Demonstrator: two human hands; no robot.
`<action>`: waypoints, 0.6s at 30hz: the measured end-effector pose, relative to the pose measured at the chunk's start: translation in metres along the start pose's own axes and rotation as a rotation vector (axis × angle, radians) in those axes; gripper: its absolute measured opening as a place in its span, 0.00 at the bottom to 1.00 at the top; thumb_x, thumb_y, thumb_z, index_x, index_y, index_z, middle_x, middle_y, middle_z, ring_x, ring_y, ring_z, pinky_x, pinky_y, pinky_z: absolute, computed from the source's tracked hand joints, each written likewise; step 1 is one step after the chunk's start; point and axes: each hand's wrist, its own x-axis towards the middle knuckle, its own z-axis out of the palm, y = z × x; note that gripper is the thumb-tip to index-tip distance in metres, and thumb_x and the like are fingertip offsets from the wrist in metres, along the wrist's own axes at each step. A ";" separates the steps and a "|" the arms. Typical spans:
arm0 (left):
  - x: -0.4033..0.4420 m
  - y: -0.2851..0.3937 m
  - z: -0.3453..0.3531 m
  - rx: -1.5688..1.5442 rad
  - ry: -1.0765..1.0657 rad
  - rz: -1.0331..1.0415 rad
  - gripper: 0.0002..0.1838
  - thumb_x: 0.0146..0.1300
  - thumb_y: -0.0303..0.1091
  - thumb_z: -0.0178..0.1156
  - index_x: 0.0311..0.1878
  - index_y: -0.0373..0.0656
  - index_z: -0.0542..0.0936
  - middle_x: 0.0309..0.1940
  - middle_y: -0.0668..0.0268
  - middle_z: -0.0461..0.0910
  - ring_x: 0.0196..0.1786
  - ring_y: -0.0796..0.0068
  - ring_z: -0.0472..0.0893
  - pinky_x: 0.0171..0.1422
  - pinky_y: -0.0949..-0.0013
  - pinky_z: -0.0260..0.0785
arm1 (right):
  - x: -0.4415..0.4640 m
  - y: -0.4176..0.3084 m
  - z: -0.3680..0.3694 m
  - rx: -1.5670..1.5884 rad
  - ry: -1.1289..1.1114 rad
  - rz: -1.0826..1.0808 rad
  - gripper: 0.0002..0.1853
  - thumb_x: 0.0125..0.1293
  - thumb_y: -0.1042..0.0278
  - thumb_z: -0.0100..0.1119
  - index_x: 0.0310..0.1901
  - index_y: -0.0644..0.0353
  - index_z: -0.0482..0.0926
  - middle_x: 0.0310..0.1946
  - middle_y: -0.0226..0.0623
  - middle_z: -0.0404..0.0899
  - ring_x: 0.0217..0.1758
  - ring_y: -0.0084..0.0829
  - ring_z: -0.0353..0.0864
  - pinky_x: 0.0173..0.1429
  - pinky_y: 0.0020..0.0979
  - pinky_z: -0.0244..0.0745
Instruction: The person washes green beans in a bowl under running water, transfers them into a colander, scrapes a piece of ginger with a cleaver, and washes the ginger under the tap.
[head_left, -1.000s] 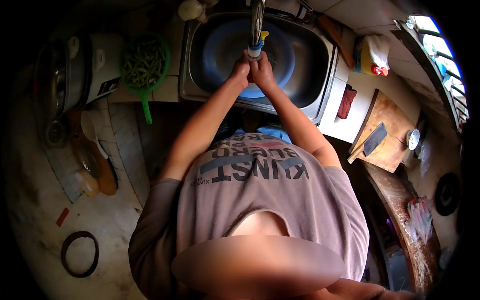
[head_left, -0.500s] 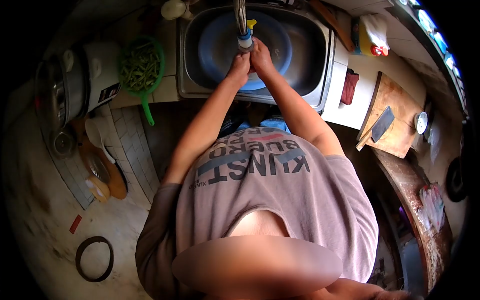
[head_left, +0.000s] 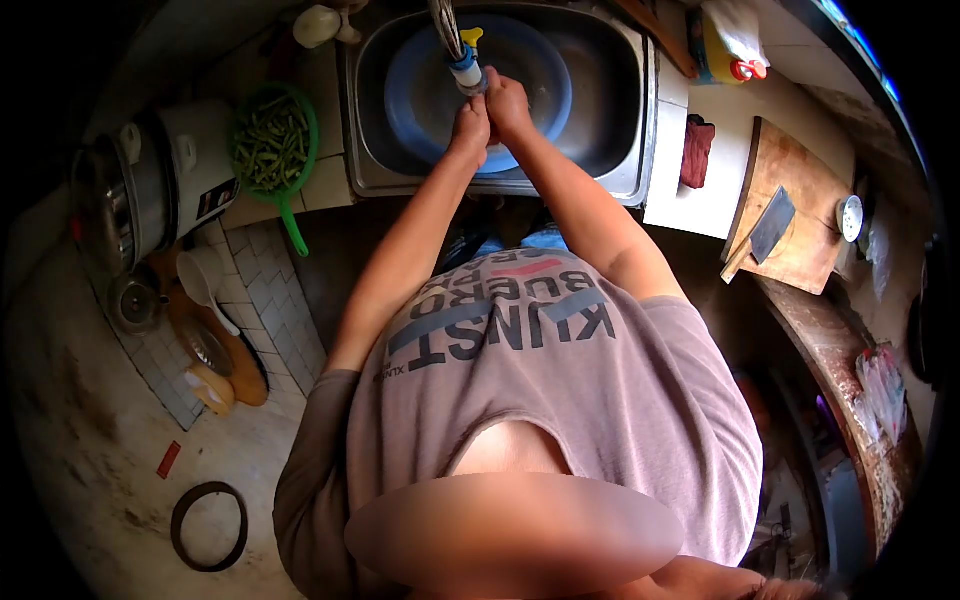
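Observation:
My left hand (head_left: 471,129) and my right hand (head_left: 508,102) are together just below the mouth of the tap (head_left: 464,68), over a blue basin (head_left: 393,100). The two hands touch, with fingers curled in and closed. Whatever lies between them, if anything, is hidden by the hands and the tap. The tap has a metal neck, a white and blue end piece and a yellow lever. The blue basin sits inside a steel sink (head_left: 610,188).
Left of the sink stands a green strainer (head_left: 289,212) with green beans (head_left: 268,140), beside a rice cooker (head_left: 205,150). To the right are a dark red cloth (head_left: 697,153), a cutting board (head_left: 805,250) with a cleaver (head_left: 772,225), and an oil bottle (head_left: 715,62).
The whole view has shifted slightly with my head. My hands stay together under the tap, and their grip on each other looks slightly changed.

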 end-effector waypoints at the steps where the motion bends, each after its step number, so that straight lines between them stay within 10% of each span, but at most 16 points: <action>1: 0.002 -0.003 -0.001 -0.011 -0.018 0.018 0.23 0.72 0.51 0.42 0.55 0.41 0.72 0.43 0.64 0.78 0.43 0.73 0.78 0.41 0.68 0.73 | 0.002 0.001 0.001 0.086 -0.026 0.127 0.22 0.68 0.52 0.47 0.29 0.65 0.77 0.22 0.49 0.78 0.28 0.47 0.79 0.35 0.42 0.72; 5: 0.007 -0.007 -0.007 -0.045 -0.055 0.141 0.18 0.73 0.45 0.45 0.56 0.44 0.72 0.43 0.66 0.78 0.38 0.71 0.79 0.40 0.65 0.75 | -0.005 -0.005 -0.014 0.399 -0.181 0.351 0.22 0.69 0.51 0.48 0.34 0.64 0.80 0.21 0.40 0.79 0.23 0.36 0.78 0.33 0.36 0.73; 10: 0.008 0.000 -0.026 -0.289 -0.216 0.178 0.16 0.70 0.38 0.51 0.58 0.44 0.72 0.44 0.66 0.77 0.48 0.70 0.77 0.53 0.63 0.70 | -0.028 -0.002 -0.027 0.856 -0.379 0.146 0.19 0.70 0.60 0.51 0.55 0.63 0.75 0.44 0.37 0.79 0.43 0.27 0.78 0.51 0.29 0.72; 18: 0.013 -0.009 -0.023 -0.581 -0.342 0.030 0.14 0.70 0.37 0.51 0.56 0.44 0.73 0.46 0.66 0.77 0.49 0.69 0.77 0.52 0.66 0.70 | -0.044 -0.006 -0.046 0.637 -0.382 -0.043 0.26 0.65 0.70 0.57 0.64 0.62 0.66 0.54 0.36 0.74 0.55 0.26 0.73 0.60 0.28 0.67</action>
